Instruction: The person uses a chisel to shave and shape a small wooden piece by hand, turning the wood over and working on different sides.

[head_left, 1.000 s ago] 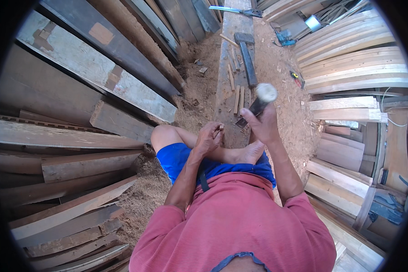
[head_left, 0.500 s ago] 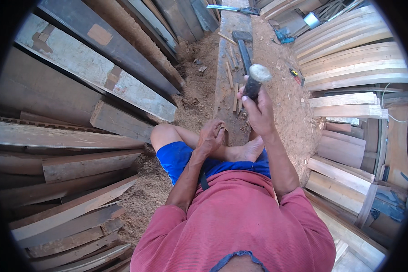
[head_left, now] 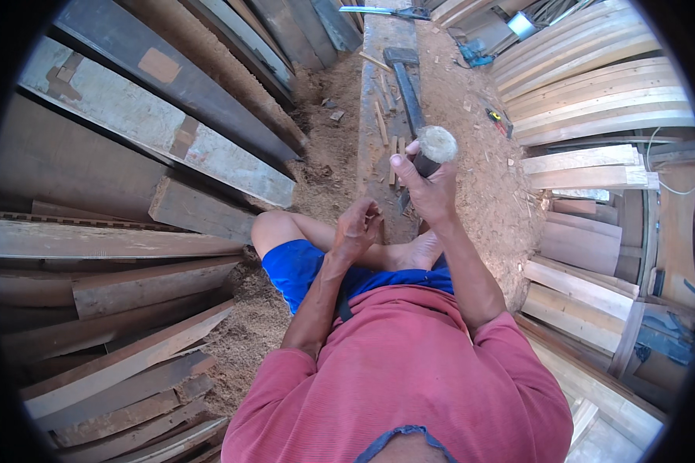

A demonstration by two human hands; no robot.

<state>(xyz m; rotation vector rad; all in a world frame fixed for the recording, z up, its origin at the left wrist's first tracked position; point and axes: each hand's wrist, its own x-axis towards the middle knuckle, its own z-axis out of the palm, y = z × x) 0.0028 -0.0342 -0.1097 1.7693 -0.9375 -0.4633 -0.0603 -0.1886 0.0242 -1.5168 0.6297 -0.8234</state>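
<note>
The mallet (head_left: 431, 154) gripped in the right hand (head_left: 432, 193) is wood, its round end face pale, dry and rough-grained. The long beam (head_left: 378, 92) running toward twelve o'clock is matt, weathered timber strewn with pale wood slivers (head_left: 390, 143). An axe (head_left: 403, 77) on it has a dull dark metal head. Sawdust (head_left: 486, 177) at two o'clock looks loose and powdery. Planks (head_left: 116, 247) at nine o'clock are grey, rough-sawn.

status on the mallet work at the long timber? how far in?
Done: chips and short sticks already lie on the long timber. In hand: right hand grips a raised mallet; left hand is down at the timber, what it holds is hidden. What is left cannot be told.
</note>
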